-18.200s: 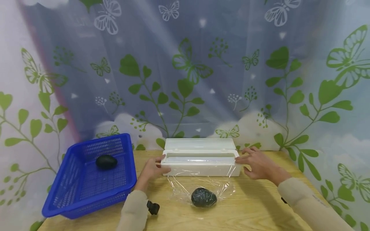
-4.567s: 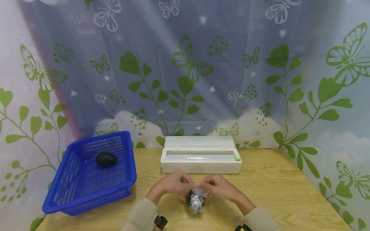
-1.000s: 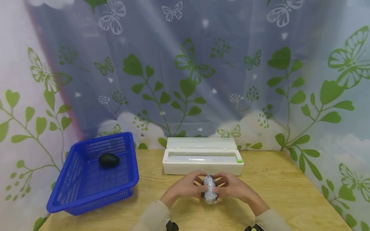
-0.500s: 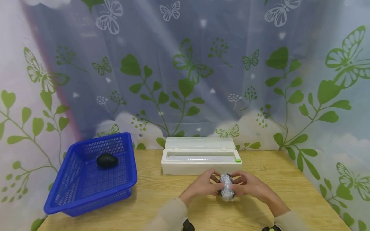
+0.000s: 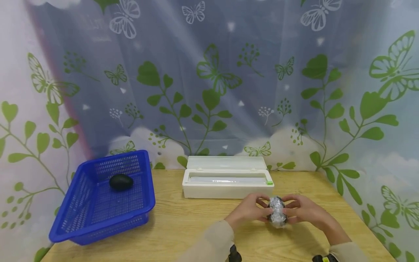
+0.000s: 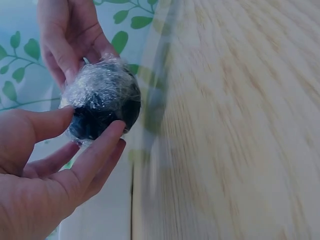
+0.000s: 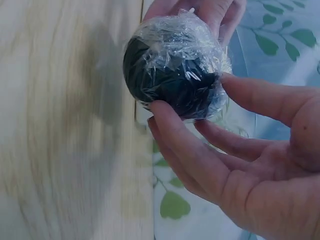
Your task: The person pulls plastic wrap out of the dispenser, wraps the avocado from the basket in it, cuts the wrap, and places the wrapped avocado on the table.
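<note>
Between my two hands is a dark avocado (image 5: pixel 277 214), bundled in crumpled, shiny cling film. The left hand (image 5: pixel 250 209) grips its left side with thumb and fingertips, and the right hand (image 5: pixel 304 210) holds the opposite side the same way. Up close in the left wrist view, the film bunches thickly over part of the avocado (image 6: pixel 102 95), while dark skin shows through elsewhere. In the right wrist view, the fingers of the right hand (image 7: pixel 235 165) curve under the wrapped avocado (image 7: pixel 172 70). It appears held above the wooden table (image 5: pixel 262 243), in front of the box's right end.
A white cling film box (image 5: pixel 227 191) stands at the back with its lid raised and the roll (image 5: pixel 227 179) visible; a green slider (image 5: pixel 269 182) sits at its right end. To the left, a blue basket (image 5: pixel 101 227) holds another avocado (image 5: pixel 121 182). A patterned curtain hangs behind.
Earlier the avocado lay on film drawn from the box; then both hands gathered the film around it. Over the last second both hands have carried the wrapped avocado to the right.
</note>
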The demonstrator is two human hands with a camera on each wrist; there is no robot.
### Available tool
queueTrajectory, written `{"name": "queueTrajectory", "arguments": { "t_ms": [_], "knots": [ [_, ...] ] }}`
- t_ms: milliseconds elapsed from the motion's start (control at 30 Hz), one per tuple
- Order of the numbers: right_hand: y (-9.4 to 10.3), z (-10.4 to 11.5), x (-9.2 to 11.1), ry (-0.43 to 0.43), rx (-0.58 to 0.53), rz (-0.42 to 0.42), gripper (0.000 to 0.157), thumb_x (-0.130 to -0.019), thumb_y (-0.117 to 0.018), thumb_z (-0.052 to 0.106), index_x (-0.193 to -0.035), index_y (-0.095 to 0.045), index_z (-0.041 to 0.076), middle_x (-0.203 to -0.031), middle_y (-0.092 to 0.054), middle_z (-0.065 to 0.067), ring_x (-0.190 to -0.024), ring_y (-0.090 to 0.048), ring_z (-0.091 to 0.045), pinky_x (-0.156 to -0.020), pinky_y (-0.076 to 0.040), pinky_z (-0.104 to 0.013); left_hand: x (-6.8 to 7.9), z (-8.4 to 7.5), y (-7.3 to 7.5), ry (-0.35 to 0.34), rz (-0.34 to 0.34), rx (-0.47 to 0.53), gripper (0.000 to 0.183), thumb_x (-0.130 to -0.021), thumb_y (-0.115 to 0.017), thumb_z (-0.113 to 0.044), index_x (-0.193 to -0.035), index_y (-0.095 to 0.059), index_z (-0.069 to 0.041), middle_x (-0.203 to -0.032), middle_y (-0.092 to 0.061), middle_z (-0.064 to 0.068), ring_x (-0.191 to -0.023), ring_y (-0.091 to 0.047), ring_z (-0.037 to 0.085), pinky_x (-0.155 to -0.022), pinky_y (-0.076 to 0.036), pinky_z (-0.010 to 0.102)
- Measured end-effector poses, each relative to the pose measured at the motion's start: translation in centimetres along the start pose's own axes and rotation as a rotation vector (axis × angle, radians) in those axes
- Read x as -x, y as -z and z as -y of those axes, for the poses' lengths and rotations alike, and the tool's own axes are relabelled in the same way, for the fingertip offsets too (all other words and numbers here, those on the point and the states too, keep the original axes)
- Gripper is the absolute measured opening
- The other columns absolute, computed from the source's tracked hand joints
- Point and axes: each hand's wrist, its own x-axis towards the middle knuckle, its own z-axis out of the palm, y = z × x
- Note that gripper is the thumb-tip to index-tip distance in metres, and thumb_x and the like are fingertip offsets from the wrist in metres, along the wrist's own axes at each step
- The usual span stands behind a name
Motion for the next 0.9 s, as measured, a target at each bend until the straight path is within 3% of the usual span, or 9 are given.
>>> {"name": "queueTrajectory", "arguments": {
  "t_ms": [333, 467, 667, 800, 900],
  "knots": [
    [2.6, -0.3, 1.0, -0.108, 0.152, -0.093, 0.058, -0.107, -0.056, 0.016, -0.146, -0.034, -0.02, -0.133, -0.056, -0.041, -0.109, -0.068, -0.03, -0.086, -0.063, -0.045, -2.1, -0.4, -4.1, -0.016, -0.05, 0.044, 0.024, -0.093, -0.072, 0.0, -0.114, -0.059, -0.001, -0.094, -0.059, 0.008, -0.079, -0.073, 0.04, -0.075, -0.065, 0.047],
    [3.6, -0.7, 1.6, -0.139, 0.187, -0.103, 0.057, -0.107, -0.055, 0.016, -0.145, -0.034, -0.021, -0.13, -0.059, -0.038, -0.106, -0.069, -0.027, -0.084, -0.063, -0.043, -2.6, -0.5, -5.7, -0.007, -0.072, 0.072, 0.02, -0.092, -0.073, 0.002, -0.108, -0.064, -0.004, -0.091, -0.062, 0.007, -0.075, -0.073, 0.031, -0.075, -0.065, 0.047],
    [5.2, -1.3, 2.4, -0.164, 0.193, -0.101, 0.054, -0.107, -0.051, 0.013, -0.144, -0.034, -0.022, -0.127, -0.06, -0.037, -0.103, -0.07, -0.025, -0.084, -0.063, -0.044, -3.1, -1.0, -7.4, 0.011, -0.068, 0.094, 0.026, -0.089, -0.074, 0.006, -0.111, -0.07, -0.008, -0.095, -0.066, 0.007, -0.077, -0.068, 0.017, -0.076, -0.065, 0.04],
    [5.9, -1.7, 2.8, -0.192, 0.206, -0.097, 0.052, -0.107, -0.048, 0.011, -0.143, -0.033, -0.024, -0.126, -0.06, -0.037, -0.101, -0.069, -0.023, -0.083, -0.063, -0.043, -3.6, -1.1, -8.3, 0.037, -0.029, 0.098, 0.028, -0.089, -0.074, 0.005, -0.114, -0.071, -0.008, -0.1, -0.066, 0.008, -0.081, -0.07, 0.018, -0.078, -0.065, 0.037],
    [6.3, -2.0, 3.1, -0.219, 0.217, -0.091, 0.052, -0.107, -0.047, 0.01, -0.143, -0.032, -0.025, -0.126, -0.06, -0.036, -0.099, -0.069, -0.021, -0.082, -0.062, -0.043, -3.8, -1.0, -8.7, 0.059, 0.018, 0.046, 0.031, -0.091, -0.073, 0.001, -0.119, -0.071, -0.009, -0.104, -0.068, 0.008, -0.086, -0.07, 0.015, -0.08, -0.063, 0.033]
  ]
}}
